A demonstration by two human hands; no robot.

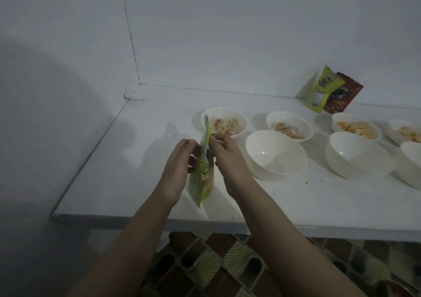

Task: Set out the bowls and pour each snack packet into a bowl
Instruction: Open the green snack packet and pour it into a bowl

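Seen from above on a white counter [141, 160] set in a dim corner: seven white bowls in two rows. Back row, left to right, holding snacks: first filled bowl [224, 121], second [289, 124], third [356, 126], fourth [404, 131] cut by the frame edge. Front row bare: nearest empty bowl [275, 154], a second [358, 154], a third [410, 163] partly out of view.

Held upright over the counter's front, just left of the nearest empty bowl: a green snack packet [204, 171], pinched near its top by the left hand [178, 167] on one side and the right hand [227, 160] on the other, fingers curled onto the film (apparently about to tear or pull it open). Likely light, thin and crinkly, slick to the touch, contents brittle; best taken at the top seam, not squeezed at the belly.

Leaning against the back wall, well apart: an opened green packet [320, 89] and a red packet [344, 96] touching it. Nothing between held packet and nearest empty bowl; first filled bowl close behind the fingertips.
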